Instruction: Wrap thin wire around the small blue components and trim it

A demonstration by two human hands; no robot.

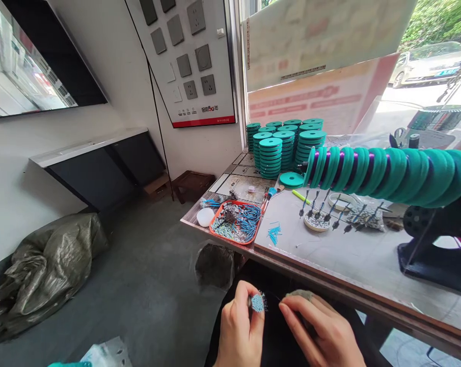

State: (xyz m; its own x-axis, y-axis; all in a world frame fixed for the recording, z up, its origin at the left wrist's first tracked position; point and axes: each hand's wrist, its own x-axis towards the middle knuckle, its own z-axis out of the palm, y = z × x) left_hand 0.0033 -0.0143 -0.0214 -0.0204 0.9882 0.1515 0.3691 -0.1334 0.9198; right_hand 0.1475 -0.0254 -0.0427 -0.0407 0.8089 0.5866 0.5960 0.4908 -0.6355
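Note:
My left hand (241,326) is closed, pinching a small light-blue beaded piece (258,303) between thumb and forefinger above my lap. Fine bristly ends stick out from the piece's right side. A short gap to the right, my right hand (324,326) has its thumb and forefinger pressed together. A thin dark line shows at those fingertips, too fine to name. Something greenish-grey lies against the back of the right fingers. Beyond both hands, an orange-rimmed tray (214,230) on the table holds blue bead strands and loose grey and green beads.
Thin blue sticks (275,233) and a round dish of small beads (317,228) lie on the table (291,255). Stacked green spools (270,158) stand behind. A row of green discs (386,176) on a black machine (429,262) overhangs the right side.

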